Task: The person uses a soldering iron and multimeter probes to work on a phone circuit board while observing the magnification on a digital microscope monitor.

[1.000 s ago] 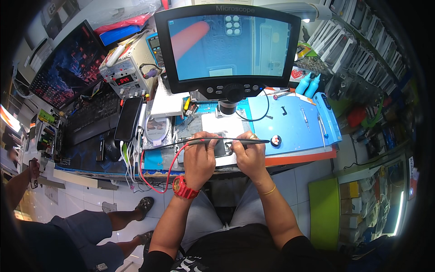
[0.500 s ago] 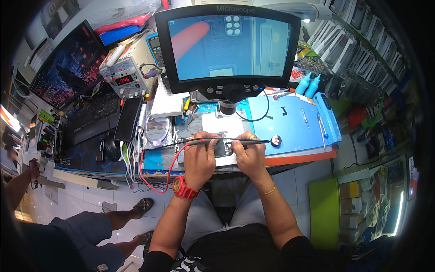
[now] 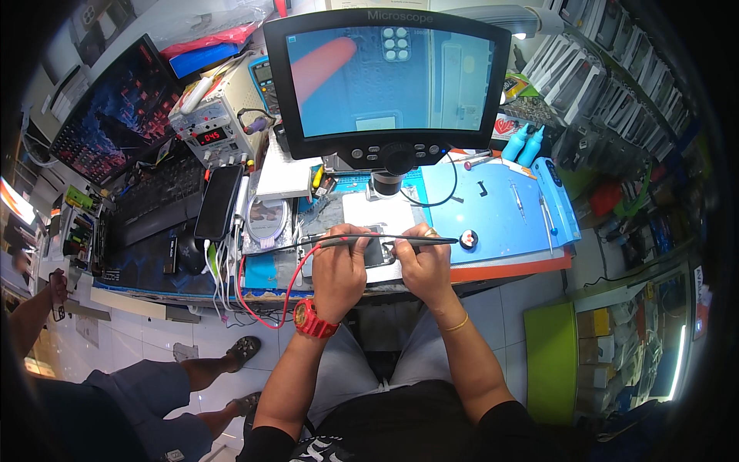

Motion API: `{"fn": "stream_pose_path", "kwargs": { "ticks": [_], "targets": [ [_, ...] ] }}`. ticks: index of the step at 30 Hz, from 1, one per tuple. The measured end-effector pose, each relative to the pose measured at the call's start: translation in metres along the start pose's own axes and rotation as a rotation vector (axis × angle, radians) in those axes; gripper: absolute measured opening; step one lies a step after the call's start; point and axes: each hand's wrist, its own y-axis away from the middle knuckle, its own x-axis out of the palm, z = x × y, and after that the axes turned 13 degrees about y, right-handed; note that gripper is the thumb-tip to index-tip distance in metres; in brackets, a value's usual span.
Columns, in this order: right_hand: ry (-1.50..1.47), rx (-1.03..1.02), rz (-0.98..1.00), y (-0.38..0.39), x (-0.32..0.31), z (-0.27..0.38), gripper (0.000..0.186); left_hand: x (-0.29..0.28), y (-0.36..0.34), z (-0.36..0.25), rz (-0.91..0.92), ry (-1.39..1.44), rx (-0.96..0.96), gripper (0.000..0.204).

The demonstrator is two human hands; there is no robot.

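Red test probe (image 3: 331,241) gripped in left hand (image 3: 339,268), black test probe (image 3: 435,240) gripped in right hand (image 3: 425,267). Opened phone (image 3: 376,251) between them, near front edge of desk (image 3: 265,294). Microscope lens (image 3: 386,184) beyond phone, monitor (image 3: 392,81) above. Blue mat (image 3: 493,219) toward desk's right end; power supply (image 3: 208,137) left of monitor.

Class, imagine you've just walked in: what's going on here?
Someone's left hand holds a red-leaded probe, and their right hand holds a black probe. A dark, flat device lies between the hands; whether the probes touch it is too small to tell. Beyond stands a lit microscope screen. Another person is off to the left.
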Motion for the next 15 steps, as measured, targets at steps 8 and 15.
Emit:
{"fn": "stream_pose_path", "kwargs": {
  "ticks": [8,15],
  "targets": [
    [-0.021,0.005,0.006,0.0015,0.0019,-0.0036,0.01,-0.001,-0.0015,-0.0024,0.006,0.011,0.006,0.013],
    [0.022,-0.033,0.004,0.0001,0.0007,-0.0034,0.009,-0.0001,-0.0005,-0.0035,-0.011,0.081,-0.036,0.013]
  ]
}}
